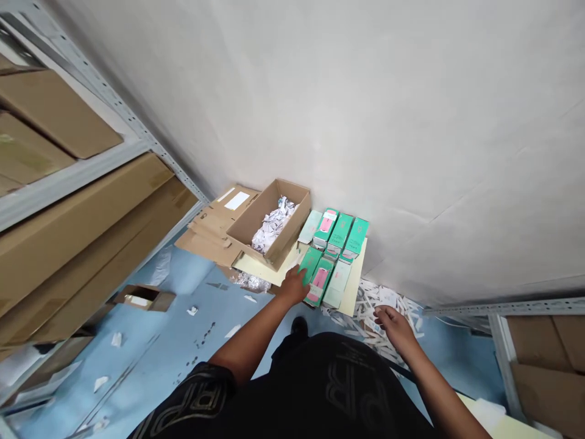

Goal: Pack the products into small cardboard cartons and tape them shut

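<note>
My left hand (295, 286) is closed on the near left end of a green box (311, 261), its fingertips at the box's side. This box lies among several other long boxes in two rows on a pale yellow board. Beside it is a green box with a pink panel (320, 277), then a pale green one (337, 281). In the back row are more green boxes (340, 231). My right hand (395, 326) hovers above paper strips (365, 305) right of the board, fingers loosely bent and apart, with nothing visible in them.
An open cardboard carton (292, 241) with crumpled paper (276, 222) stands left of the boxes, beside flattened cardboard (214, 225). A wall (365, 110) rises behind. Shelving with cartons (59, 110) flanks the left, another rack (500, 341) the right. Scraps litter the blue floor (183, 341).
</note>
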Demonstrator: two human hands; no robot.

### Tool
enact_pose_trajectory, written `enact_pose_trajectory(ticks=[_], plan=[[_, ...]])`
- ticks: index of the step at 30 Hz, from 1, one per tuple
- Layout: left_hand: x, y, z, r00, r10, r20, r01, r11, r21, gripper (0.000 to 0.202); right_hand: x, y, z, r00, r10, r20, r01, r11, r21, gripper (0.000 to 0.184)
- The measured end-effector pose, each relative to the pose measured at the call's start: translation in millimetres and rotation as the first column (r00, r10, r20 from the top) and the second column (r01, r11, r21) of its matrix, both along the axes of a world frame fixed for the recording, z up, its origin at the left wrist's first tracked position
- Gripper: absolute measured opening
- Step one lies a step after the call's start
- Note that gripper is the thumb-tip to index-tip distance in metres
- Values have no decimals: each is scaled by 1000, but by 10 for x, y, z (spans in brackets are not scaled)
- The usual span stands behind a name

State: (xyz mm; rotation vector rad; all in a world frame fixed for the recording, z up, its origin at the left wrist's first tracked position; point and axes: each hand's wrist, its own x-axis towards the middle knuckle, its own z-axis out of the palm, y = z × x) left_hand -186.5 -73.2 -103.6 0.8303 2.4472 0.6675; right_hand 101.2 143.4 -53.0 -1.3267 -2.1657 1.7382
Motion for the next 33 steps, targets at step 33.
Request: enact_pose_trajectory(ticks=[33], plan=[[-268, 41, -612, 1000, -22, -8, 21, 993, -118, 89, -840, 322, -430, 928, 368, 63, -365, 929, -62, 40]])
